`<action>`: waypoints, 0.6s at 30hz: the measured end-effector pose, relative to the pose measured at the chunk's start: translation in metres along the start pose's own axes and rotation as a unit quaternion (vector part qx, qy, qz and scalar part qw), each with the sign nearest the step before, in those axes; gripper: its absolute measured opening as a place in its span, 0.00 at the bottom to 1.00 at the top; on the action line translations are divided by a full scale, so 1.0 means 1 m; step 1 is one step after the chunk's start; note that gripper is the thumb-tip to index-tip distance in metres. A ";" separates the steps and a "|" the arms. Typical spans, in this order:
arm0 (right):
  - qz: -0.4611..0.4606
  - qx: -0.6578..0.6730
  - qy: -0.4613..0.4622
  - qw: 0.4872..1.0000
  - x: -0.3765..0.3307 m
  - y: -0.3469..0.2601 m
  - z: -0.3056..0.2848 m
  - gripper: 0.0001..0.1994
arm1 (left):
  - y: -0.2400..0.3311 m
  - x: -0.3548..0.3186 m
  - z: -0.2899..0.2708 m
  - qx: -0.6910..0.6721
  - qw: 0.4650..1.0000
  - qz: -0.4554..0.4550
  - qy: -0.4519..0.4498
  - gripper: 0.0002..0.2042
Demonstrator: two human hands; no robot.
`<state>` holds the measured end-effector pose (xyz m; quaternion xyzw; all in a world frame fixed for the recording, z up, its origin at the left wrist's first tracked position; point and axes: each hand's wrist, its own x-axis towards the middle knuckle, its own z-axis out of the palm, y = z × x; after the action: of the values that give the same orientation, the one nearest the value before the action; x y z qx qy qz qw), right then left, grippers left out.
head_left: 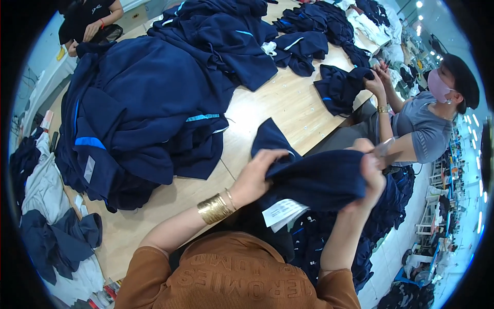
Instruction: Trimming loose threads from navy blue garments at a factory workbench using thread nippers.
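Note:
A dark navy garment (321,177) is stretched between my hands above the table's near edge, and a white label (283,213) hangs from its lower side. My left hand (257,172), with a wide gold cuff and a thin bangle at the wrist, is closed on the garment's left part. Closed on its right end is my right hand (371,177), smeared by motion. Beside those fingers a blurred, pointed, partly see-through tool (385,148) sticks out; I cannot make out its kind. One corner of the garment reaches up over the tabletop.
On the light wooden table (257,105), a large pile of navy garments (159,87) rises at left. Across the right side, a masked person (422,123) handles another navy garment (342,87). A second person (95,26) is at far left. More navy garments (399,193) are heaped below right.

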<state>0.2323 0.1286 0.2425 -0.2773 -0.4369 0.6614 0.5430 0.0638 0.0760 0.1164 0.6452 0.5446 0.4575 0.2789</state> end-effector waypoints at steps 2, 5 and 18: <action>-0.002 0.113 -0.010 0.994 0.002 -0.028 -0.013 0.13 | 0.002 0.010 -0.024 -0.078 0.995 -0.046 0.038 0.28; -0.032 0.086 0.189 0.978 0.005 -0.051 -0.027 0.08 | 0.001 0.021 -0.098 -0.232 0.962 -0.142 -0.036 0.10; -0.027 0.026 0.062 0.997 -0.002 -0.040 -0.084 0.08 | 0.021 -0.010 -0.179 -0.413 0.900 -0.140 0.021 0.10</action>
<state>0.3227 0.1508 0.2379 -0.2917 -0.3928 0.6393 0.5932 -0.0865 0.0365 0.2078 0.3792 0.3973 0.6110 0.5702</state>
